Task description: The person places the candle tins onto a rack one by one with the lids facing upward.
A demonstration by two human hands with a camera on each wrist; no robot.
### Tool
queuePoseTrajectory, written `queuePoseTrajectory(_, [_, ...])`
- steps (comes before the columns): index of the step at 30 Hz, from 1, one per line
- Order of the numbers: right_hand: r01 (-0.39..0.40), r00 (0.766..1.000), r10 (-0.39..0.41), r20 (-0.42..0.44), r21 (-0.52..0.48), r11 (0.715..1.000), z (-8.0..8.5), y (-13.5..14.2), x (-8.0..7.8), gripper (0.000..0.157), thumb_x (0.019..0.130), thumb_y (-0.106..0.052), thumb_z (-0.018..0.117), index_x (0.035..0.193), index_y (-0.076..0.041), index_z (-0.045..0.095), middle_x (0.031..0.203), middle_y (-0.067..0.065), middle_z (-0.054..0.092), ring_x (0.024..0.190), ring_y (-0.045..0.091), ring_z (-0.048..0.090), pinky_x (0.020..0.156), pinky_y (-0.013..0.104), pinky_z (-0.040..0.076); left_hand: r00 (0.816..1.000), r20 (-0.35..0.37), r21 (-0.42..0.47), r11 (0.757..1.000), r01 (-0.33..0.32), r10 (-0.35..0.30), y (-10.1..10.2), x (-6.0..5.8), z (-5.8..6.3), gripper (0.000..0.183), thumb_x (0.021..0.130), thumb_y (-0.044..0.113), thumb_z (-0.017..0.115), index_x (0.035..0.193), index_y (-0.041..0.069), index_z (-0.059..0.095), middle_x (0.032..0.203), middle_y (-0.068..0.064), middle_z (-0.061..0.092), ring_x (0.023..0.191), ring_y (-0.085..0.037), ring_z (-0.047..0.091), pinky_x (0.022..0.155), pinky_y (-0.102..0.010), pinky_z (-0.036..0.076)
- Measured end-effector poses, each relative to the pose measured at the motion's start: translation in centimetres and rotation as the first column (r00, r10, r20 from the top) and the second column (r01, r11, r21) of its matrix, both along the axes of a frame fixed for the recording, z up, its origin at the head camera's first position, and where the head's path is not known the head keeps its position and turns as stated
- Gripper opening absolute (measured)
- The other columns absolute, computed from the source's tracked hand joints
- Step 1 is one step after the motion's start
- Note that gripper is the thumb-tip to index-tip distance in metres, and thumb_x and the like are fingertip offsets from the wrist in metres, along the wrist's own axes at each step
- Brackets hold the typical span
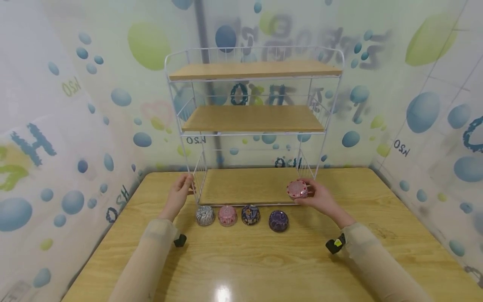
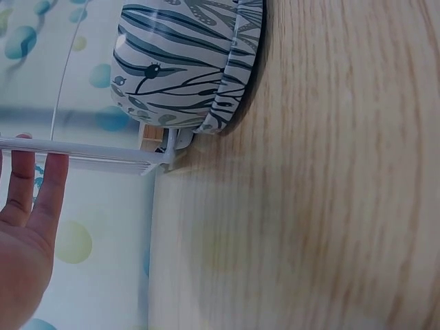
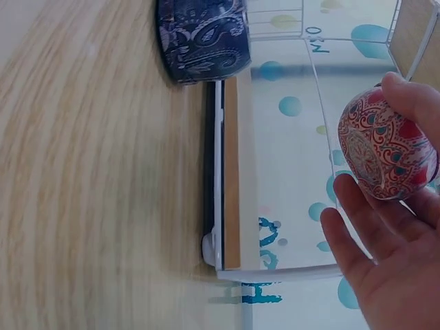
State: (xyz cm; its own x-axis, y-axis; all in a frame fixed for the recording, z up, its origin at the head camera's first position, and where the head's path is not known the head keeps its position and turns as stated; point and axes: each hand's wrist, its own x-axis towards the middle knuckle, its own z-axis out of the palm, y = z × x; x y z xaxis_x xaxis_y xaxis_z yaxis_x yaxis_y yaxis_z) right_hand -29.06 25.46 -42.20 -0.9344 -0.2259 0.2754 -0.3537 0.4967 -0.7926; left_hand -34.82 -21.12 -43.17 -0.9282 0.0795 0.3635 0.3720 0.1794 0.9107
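My right hand (image 1: 320,197) holds a small round tin (image 3: 385,148) with a red, white and teal pattern, thumb on one side and fingers on the other. The tin is raised over the bottom board's right end, its pink face toward the head camera. At the left front post of the white wire shelf rack (image 1: 253,134), my left hand (image 1: 180,193) grips the upright, fingertips around it in the left wrist view. Along the rack's front edge stand a grey-and-white leaf-patterned tin (image 1: 205,215), a pink tin (image 1: 227,215), a navy floral tin (image 1: 250,214) and a purple tin (image 1: 278,220).
The rack has three wooden boards: a top board (image 1: 256,69), a middle board (image 1: 253,117) and a bottom board (image 1: 245,184). It stands at the back of a wooden table (image 1: 241,260). A patterned curtain (image 1: 151,42) surrounds the table's back and sides.
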Motion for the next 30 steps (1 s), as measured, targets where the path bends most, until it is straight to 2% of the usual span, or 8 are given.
queuePoseTrajectory(5, [0.008, 1.000, -0.008, -0.013, 0.000, 1.000, 0.0, -0.2, -0.2, 0.071, 0.077, -0.017, 0.084, 0.134, 0.003, 0.048, 0.116, 0.021, 0.059, 0.096, 0.033, 0.061, 0.073, 0.034, 0.054, 1.000, -0.016, -0.016, 1.000, 0.021, -0.021, 0.3, 1.0, 1.0, 0.029, 0.105, 0.019, 0.042, 0.106, -0.010, 0.048, 0.091, -0.027, 0.052, 0.085, -0.034, 0.057, 0.078, -0.044, 0.055])
queuePoseTrajectory(8, [0.001, 1.000, -0.001, -0.008, -0.005, 1.000, 0.0, -0.4, -0.4, 0.071, 0.077, -0.018, 0.084, 0.135, 0.002, 0.048, 0.115, 0.021, 0.060, 0.095, 0.031, 0.061, 0.072, 0.033, 0.054, 0.999, -0.034, -0.014, 0.999, 0.036, -0.036, 0.4, 1.5, 1.3, 0.024, 0.106, 0.016, 0.041, 0.103, -0.007, 0.049, 0.092, -0.031, 0.050, 0.085, -0.038, 0.056, 0.079, -0.050, 0.054])
queuePoseTrajectory(12, [-0.011, 1.000, 0.011, 0.003, -0.019, 1.000, 0.3, -0.9, -0.6, 0.073, 0.078, -0.020, 0.083, 0.137, 0.001, 0.047, 0.116, 0.019, 0.059, 0.095, 0.029, 0.061, 0.071, 0.033, 0.053, 0.999, -0.025, 0.003, 1.000, 0.022, -0.022, 0.1, 0.8, 0.5, 0.019, 0.105, 0.018, 0.042, 0.099, 0.003, 0.052, 0.092, -0.029, 0.051, 0.086, -0.036, 0.056, 0.077, -0.045, 0.056])
queuePoseTrajectory(15, [-0.021, 1.000, 0.021, -0.014, -0.022, 1.000, 0.7, -1.2, -0.7, 0.072, 0.078, -0.019, 0.083, 0.136, 0.003, 0.046, 0.115, 0.020, 0.059, 0.093, 0.028, 0.060, 0.071, 0.033, 0.053, 1.000, -0.026, -0.006, 1.000, 0.013, -0.013, 0.0, 0.1, -0.2, 0.025, 0.105, 0.025, 0.043, 0.099, 0.002, 0.051, 0.090, -0.022, 0.053, 0.084, -0.026, 0.058, 0.074, -0.035, 0.056])
queuePoseTrajectory(18, [-0.041, 0.999, 0.041, -0.029, -0.027, 0.999, 0.9, -1.5, -0.7, 0.070, 0.079, -0.017, 0.082, 0.135, 0.005, 0.047, 0.115, 0.021, 0.059, 0.093, 0.029, 0.060, 0.070, 0.032, 0.053, 0.999, -0.048, -0.014, 1.000, 0.016, -0.017, -0.1, -0.2, -0.5, 0.034, 0.104, 0.030, 0.044, 0.103, -0.004, 0.049, 0.088, -0.017, 0.053, 0.081, -0.018, 0.057, 0.072, -0.030, 0.056])
queuePoseTrajectory(21, [-0.042, 0.999, 0.041, -0.024, -0.026, 0.999, 1.0, -1.7, -0.9, 0.068, 0.080, -0.017, 0.082, 0.135, 0.005, 0.047, 0.115, 0.021, 0.059, 0.094, 0.030, 0.060, 0.071, 0.032, 0.054, 0.998, -0.062, -0.009, 1.000, 0.020, -0.021, -0.1, -0.2, -0.6, 0.035, 0.104, 0.030, 0.044, 0.102, -0.005, 0.049, 0.087, -0.016, 0.053, 0.080, -0.016, 0.057, 0.071, -0.029, 0.056])
queuePoseTrajectory(26, [-0.031, 1.000, 0.031, -0.005, -0.010, 0.999, 1.2, -2.2, -1.2, 0.069, 0.080, -0.020, 0.082, 0.136, 0.000, 0.048, 0.117, 0.018, 0.059, 0.096, 0.030, 0.059, 0.074, 0.033, 0.053, 0.998, -0.055, -0.005, 1.000, 0.014, -0.014, -0.1, -0.2, -0.6, 0.024, 0.105, 0.024, 0.044, 0.099, 0.003, 0.052, 0.087, -0.017, 0.054, 0.080, -0.019, 0.057, 0.071, -0.031, 0.056])
queuePoseTrajectory(30, [-0.055, 0.998, 0.055, 0.001, -0.025, 0.998, 1.8, -2.7, -1.3, 0.070, 0.079, -0.021, 0.082, 0.137, 0.000, 0.047, 0.116, 0.019, 0.060, 0.098, 0.030, 0.060, 0.075, 0.035, 0.053, 0.999, -0.048, 0.005, 1.000, 0.022, -0.022, 0.1, 0.2, 0.0, 0.022, 0.105, 0.016, 0.042, 0.101, -0.004, 0.051, 0.087, -0.023, 0.053, 0.080, -0.023, 0.057, 0.071, -0.036, 0.057])
